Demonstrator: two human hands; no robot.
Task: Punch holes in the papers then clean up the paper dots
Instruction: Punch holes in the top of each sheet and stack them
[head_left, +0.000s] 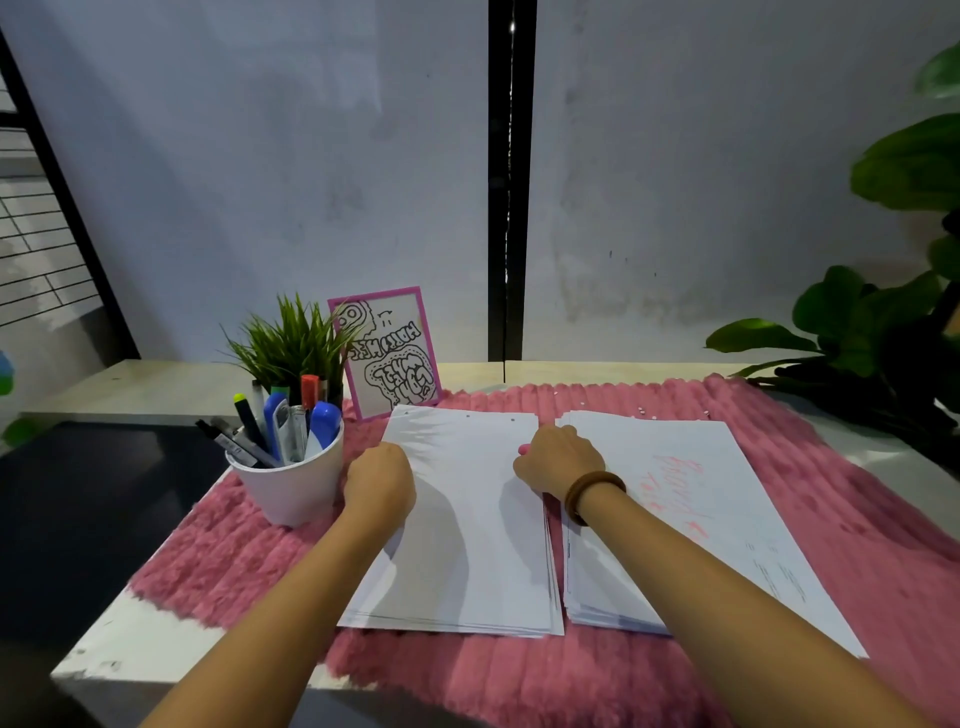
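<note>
Two bare forearms, entering from the near edge and well apart.
Left hand (379, 480): knuckles up on the left edge of the left stack (467, 545), fingers curled under and hidden; whether they grip the sheets cannot be told.
Right hand (558, 460): on the far right edge of the same stack, fingers curled down out of view, grip likewise not readable. Brown bracelet (592, 493) at the wrist.
Left stack: white sheets, small holes along its far edge.
Right stack (675, 509): just right of the left stack, a narrow gap between them; red scribble on the top sheet.
Paper dots (641, 413): a few white specks beyond and right of the left stack, past the right stack's far edge.
Mat (519, 675): pink, ribbed, under the left stack.
Cup (291, 483): white, holding markers, just left of the left stack.
Small plant (293, 343) and pink-framed card (387, 351): beyond the left stack, to its left.
Large plant (893, 322): far right of it.
Table (140, 639): pale, beneath all.
</note>
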